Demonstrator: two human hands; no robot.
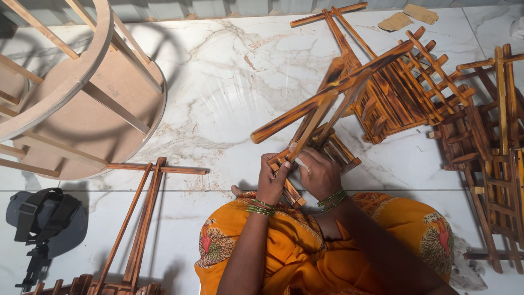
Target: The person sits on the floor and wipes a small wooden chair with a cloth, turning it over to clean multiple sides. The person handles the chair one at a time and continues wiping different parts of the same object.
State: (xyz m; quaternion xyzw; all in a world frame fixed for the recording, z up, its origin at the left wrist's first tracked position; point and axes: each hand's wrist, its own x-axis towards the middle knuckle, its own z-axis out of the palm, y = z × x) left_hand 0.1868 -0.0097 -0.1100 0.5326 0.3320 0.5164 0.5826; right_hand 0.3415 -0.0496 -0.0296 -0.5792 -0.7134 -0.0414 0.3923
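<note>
I sit on a white marble floor (pixel 229 87) in orange printed clothing. Both hands hold a small burnt-brown wooden slat frame (pixel 322 109) that tilts up and away to the right. My left hand (pixel 273 177) grips its lower end, fingers wrapped around the slats. My right hand (pixel 319 172) closes on the same lower end from the right, thumb against a pale slat. Green bangles are on both wrists.
A heap of finished brown slat frames (pixel 426 87) lies at upper right, more stacked along the right edge (pixel 496 164). A round pale wooden stool frame (pixel 71 93) stands upper left. Loose thin sticks (pixel 144 213) lie at left, beside a dark cap with straps (pixel 46 218).
</note>
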